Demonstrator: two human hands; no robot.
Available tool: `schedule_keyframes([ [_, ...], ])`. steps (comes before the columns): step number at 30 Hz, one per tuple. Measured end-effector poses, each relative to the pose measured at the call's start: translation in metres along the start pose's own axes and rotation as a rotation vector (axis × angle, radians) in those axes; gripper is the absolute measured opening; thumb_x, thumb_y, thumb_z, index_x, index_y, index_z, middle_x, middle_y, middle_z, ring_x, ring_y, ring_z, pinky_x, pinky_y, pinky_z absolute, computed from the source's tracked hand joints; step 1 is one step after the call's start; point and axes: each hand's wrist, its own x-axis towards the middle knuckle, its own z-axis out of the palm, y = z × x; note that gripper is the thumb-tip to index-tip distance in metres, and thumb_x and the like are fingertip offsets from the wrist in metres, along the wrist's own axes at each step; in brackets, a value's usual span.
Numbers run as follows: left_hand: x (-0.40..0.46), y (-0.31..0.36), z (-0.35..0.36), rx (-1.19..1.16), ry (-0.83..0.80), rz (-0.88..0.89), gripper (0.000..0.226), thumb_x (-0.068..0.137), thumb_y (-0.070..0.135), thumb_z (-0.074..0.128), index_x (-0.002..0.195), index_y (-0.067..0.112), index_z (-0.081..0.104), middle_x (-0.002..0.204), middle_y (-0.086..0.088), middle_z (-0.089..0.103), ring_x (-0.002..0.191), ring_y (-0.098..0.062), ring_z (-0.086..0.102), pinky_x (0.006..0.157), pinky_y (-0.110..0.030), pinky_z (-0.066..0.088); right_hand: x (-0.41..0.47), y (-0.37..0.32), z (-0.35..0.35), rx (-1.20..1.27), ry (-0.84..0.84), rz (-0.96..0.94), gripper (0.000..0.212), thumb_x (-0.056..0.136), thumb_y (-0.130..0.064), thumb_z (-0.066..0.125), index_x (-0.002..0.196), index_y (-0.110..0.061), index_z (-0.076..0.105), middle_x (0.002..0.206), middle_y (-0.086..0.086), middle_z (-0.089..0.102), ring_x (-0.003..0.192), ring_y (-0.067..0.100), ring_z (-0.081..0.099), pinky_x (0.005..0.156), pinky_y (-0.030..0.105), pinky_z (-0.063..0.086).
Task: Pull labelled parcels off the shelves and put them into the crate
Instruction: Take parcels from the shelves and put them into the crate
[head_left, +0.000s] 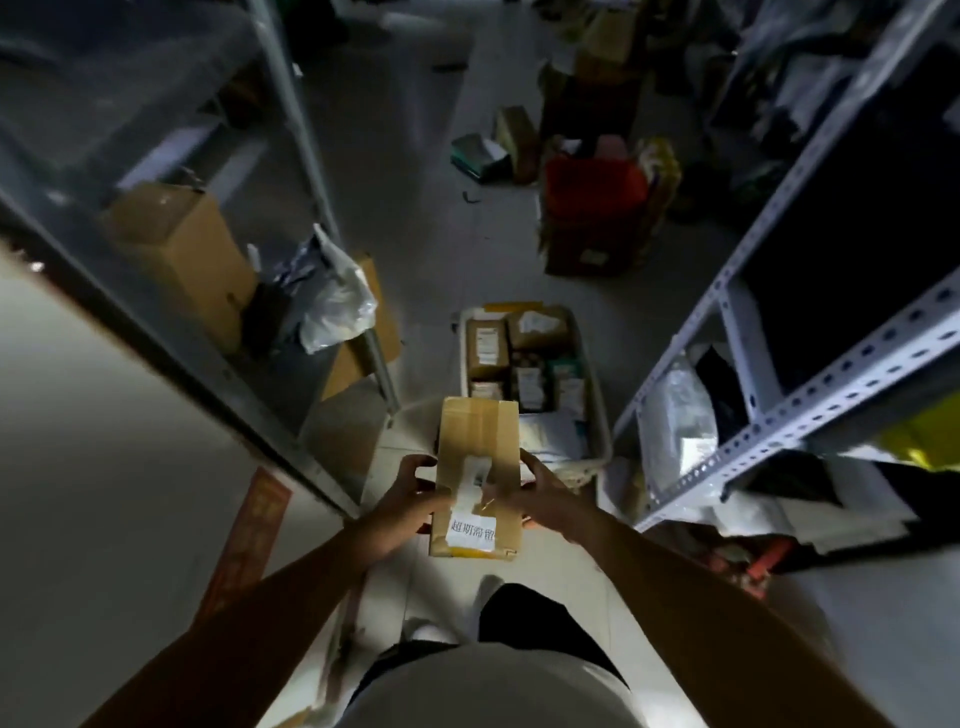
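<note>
A pale crate (602, 415) is seen on the floor (426, 218) between two shelf racks, well filled: several brown boxes with white labels are packed in its far half, and flat white parcels are laid at its near end. Labels are too small to be read.

A long cardboard box (478, 473) is held in the air just before the crate's near-left corner, partly overlapping it in view. It is taped along the top and a white label (470, 532) with printed characters is stuck near its close end.

The box is gripped from both sides: the left hand (410, 493) is curled round its left edge, the right hand (540, 491) is curled round its right edge, fingers wrapped under.

On the left rack (291, 104) a brown carton (192, 260) and a crumpled plastic bag (332, 301) are stored. On the right rack (779, 415) bagged parcels (675, 421) are kept. More boxes and a red item (592, 182) are piled on the floor further off, blurred.
</note>
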Motion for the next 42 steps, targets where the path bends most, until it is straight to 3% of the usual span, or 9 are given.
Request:
schedule_keyframes([
  [3, 0.026, 0.013, 0.011, 0.039, -0.101, -0.021, 0.056, 0.091, 0.012, 0.070, 0.133, 0.027, 0.036, 0.120, -0.015, 0.059, 0.102, -0.030, 0.067, 0.067, -0.033, 0.059, 0.003, 0.007, -0.018, 0.077, 0.072, 0.032, 0.084, 0.084, -0.026, 0.082, 0.152, -0.029, 0.032, 0.097, -0.010, 0.066, 0.083, 0.005, 0.066, 0.060, 0.022, 0.057],
  [10, 0.104, 0.038, 0.023, -0.027, -0.114, -0.058, 0.065, 0.078, 0.014, 0.082, 0.131, 0.024, 0.046, 0.124, -0.023, 0.058, 0.097, -0.034, 0.069, 0.064, -0.032, 0.060, 0.063, -0.001, -0.061, 0.130, 0.099, 0.113, 0.080, 0.086, -0.026, 0.080, 0.151, -0.031, 0.034, 0.100, -0.009, 0.066, 0.083, 0.003, 0.065, 0.056, 0.019, 0.053],
  [21, 0.237, 0.129, 0.013, -0.023, -0.071, -0.048, 0.041, 0.093, -0.014, 0.055, 0.118, 0.019, 0.056, 0.079, 0.016, 0.076, 0.074, 0.003, 0.071, 0.062, -0.014, 0.053, 0.208, -0.080, -0.141, 0.138, 0.000, 0.180, 0.072, 0.084, -0.030, 0.082, 0.141, -0.036, 0.039, 0.112, 0.000, 0.071, 0.096, 0.017, 0.070, 0.074, 0.033, 0.058],
  [24, 0.272, 0.132, 0.005, -0.024, -0.056, -0.092, 0.053, 0.087, -0.009, 0.067, 0.108, 0.037, 0.052, 0.101, 0.007, 0.076, 0.083, 0.001, 0.072, 0.066, -0.020, 0.055, 0.237, -0.091, -0.154, 0.126, -0.004, 0.225, 0.084, 0.075, -0.038, 0.087, 0.142, -0.035, 0.037, 0.123, 0.003, 0.068, 0.101, 0.018, 0.070, 0.074, 0.035, 0.059],
  [29, 0.347, 0.123, -0.009, -0.025, -0.060, -0.164, 0.090, 0.050, 0.028, 0.089, 0.131, 0.036, 0.051, 0.120, 0.001, 0.072, 0.114, -0.018, 0.068, 0.095, -0.046, 0.056, 0.307, -0.086, -0.171, 0.048, -0.024, 0.293, 0.101, 0.060, -0.061, 0.088, 0.143, -0.044, 0.033, 0.136, -0.005, 0.058, 0.114, 0.018, 0.063, 0.095, 0.045, 0.057],
  [32, 0.401, 0.123, -0.013, -0.057, -0.028, -0.177, 0.089, 0.063, 0.007, 0.086, 0.141, 0.030, 0.049, 0.117, 0.003, 0.072, 0.111, -0.014, 0.068, 0.098, -0.045, 0.055, 0.358, -0.089, -0.173, 0.038, -0.002, 0.275, 0.077, 0.085, -0.038, 0.080, 0.146, -0.036, 0.034, 0.138, -0.007, 0.052, 0.118, 0.017, 0.057, 0.102, 0.037, 0.051],
  [35, 0.461, 0.103, -0.017, -0.111, 0.023, -0.215, 0.075, 0.076, -0.013, 0.075, 0.126, 0.039, 0.056, 0.105, 0.010, 0.074, 0.106, -0.011, 0.068, 0.090, -0.037, 0.058, 0.423, -0.071, -0.173, -0.018, 0.043, 0.283, 0.085, 0.090, -0.040, 0.073, 0.158, -0.025, 0.023, 0.153, -0.002, 0.044, 0.135, 0.022, 0.048, 0.108, 0.032, 0.043],
  [39, 0.541, 0.064, -0.022, -0.100, 0.090, -0.195, 0.070, 0.071, -0.003, 0.078, 0.109, 0.053, 0.062, 0.110, 0.010, 0.073, 0.113, -0.017, 0.066, 0.095, -0.043, 0.055, 0.513, -0.027, -0.157, -0.053, 0.100, 0.285, 0.089, 0.087, -0.044, 0.073, 0.158, -0.029, 0.022, 0.156, 0.001, 0.043, 0.139, 0.025, 0.045, 0.112, 0.042, 0.042],
  [42, 0.592, 0.024, -0.027, -0.095, 0.140, -0.228, 0.072, 0.080, -0.012, 0.073, 0.128, 0.040, 0.058, 0.116, 0.008, 0.070, 0.116, -0.016, 0.063, 0.102, -0.046, 0.051, 0.568, 0.008, -0.144, -0.081, 0.123, 0.299, 0.098, 0.084, -0.037, 0.078, 0.160, -0.028, 0.017, 0.158, 0.004, 0.038, 0.142, 0.028, 0.041, 0.114, 0.046, 0.040],
])
